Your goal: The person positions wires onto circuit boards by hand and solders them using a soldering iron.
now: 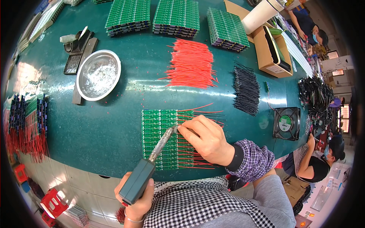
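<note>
My left hand (pixel 138 193) is wrapped round the dark green handle of a soldering iron (pixel 161 146), whose tip meets the green circuit board panel (pixel 159 138) in front of me. Close beside the tip, my right hand (pixel 205 138) is pinched at the board, apparently on a thin wire mostly hidden by the fingers. Red wires (pixel 190 156) stick out from the panel's right side, with some dark ones among them. Beyond the panel lie a pile of loose red wires (pixel 192 62) and, to its right, a smaller pile of black wires (pixel 246 89).
Far back stand stacks of green panels (pixel 176 15). A metal bowl (pixel 99 76) with silvery bits sits left, wired boards (pixel 28 125) at the left edge. To the right are a small black fan (pixel 286 123) and a cardboard box (pixel 272 53). Two people work further right.
</note>
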The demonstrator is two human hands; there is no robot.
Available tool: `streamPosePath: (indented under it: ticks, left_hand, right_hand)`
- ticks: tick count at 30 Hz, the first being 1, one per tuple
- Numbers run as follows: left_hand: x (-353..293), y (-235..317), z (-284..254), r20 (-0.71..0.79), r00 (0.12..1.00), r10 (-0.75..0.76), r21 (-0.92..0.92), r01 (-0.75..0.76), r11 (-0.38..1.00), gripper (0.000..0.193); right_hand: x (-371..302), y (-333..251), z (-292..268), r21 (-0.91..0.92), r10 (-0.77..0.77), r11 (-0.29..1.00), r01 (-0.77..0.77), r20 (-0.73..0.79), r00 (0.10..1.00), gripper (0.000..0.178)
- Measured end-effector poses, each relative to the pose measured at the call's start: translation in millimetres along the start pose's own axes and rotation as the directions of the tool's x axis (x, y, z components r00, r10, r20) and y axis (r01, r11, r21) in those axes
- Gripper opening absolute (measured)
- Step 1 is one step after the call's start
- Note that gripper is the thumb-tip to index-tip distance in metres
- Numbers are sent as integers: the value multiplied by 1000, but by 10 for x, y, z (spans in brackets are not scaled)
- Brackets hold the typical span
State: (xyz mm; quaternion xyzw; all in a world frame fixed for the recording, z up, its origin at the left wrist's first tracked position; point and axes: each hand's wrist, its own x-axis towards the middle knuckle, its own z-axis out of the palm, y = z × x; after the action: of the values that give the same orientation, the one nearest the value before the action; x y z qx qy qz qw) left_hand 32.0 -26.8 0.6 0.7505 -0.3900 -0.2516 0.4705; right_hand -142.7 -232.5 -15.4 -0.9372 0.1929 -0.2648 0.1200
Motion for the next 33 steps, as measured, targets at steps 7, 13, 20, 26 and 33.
streamPosePath:
  ticks: [7, 13, 20, 26, 33]
  left_hand:
    - [-127, -114, -37, -30, 994, -102, -30, 101, 994, 22]
    - [-108, -38, -27, -62, 992, -108, -19, 107, 994, 26]
    - [-128, -35, -38, -62, 990, -127, -2, 127, 992, 29]
    - [-136, -10, -46, -61, 987, -152, -19, 151, 988, 30]
    - [-145, -2, -10, -108, 983, -145, -47, 141, 989, 31]
  right_hand:
    - [-18, -5, 0, 4, 6, 1000, -6, 7, 1000, 32]
    - [-29, -20, -17, 13, 25, 1000, -25, -10, 1000, 31]
    - [-87, -84, -63, 54, 31, 998, -26, -94, 995, 32]
    - [-112, -76, -48, 51, 37, 998, -35, -51, 998, 31]
    - [-125, -75, -41, -2, 48, 999, -48, -42, 998, 31]
